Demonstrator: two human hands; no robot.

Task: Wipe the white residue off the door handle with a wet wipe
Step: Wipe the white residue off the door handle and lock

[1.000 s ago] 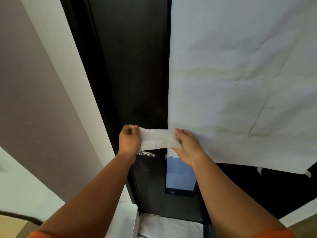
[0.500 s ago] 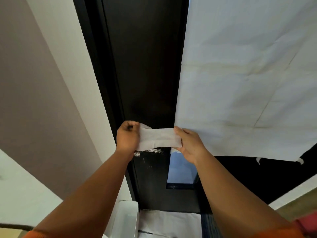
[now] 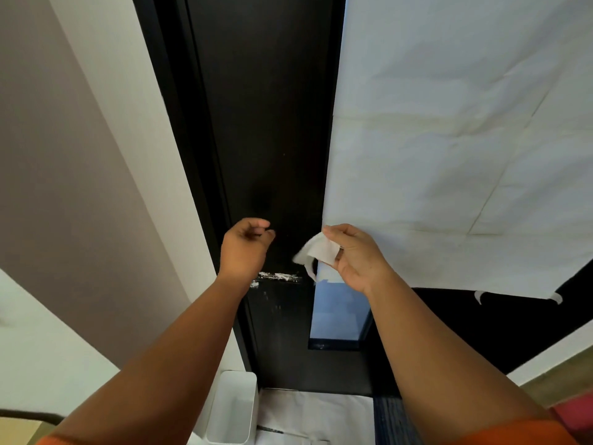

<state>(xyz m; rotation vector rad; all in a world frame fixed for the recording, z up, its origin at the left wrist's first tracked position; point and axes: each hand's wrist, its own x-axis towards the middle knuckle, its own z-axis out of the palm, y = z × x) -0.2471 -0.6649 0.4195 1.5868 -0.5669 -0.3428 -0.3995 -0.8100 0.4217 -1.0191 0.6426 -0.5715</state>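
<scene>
Right hand [image 3: 354, 256] was found grasping a white, folded wet wipe [image 3: 321, 250], pinched between thumb and fingers, with a loose corner drooping below the pinch. Left hand [image 3: 245, 248] was level with that grip and apart from it, fingers curled in, nothing held.

The white flaky residue [image 3: 278, 277] lay just below the grip and toward the left hand, close under the left wrist, as a horizontal streak on the black door handle [image 3: 290, 280]. The handle's form could hardly be told from the tall black door panel [image 3: 263, 123]. Fainter white specks ran further down from the streak. The wipe was not touching the residue.

Assessment: the wipe was being readied in one hand; wiping proper had not begun. The next move would call for bringing the gripped wipe down onto the streak, pressing firmly and rubbing along its length.

A large creased white paper sheet [image 3: 449, 155] hung behind the grip.
</scene>
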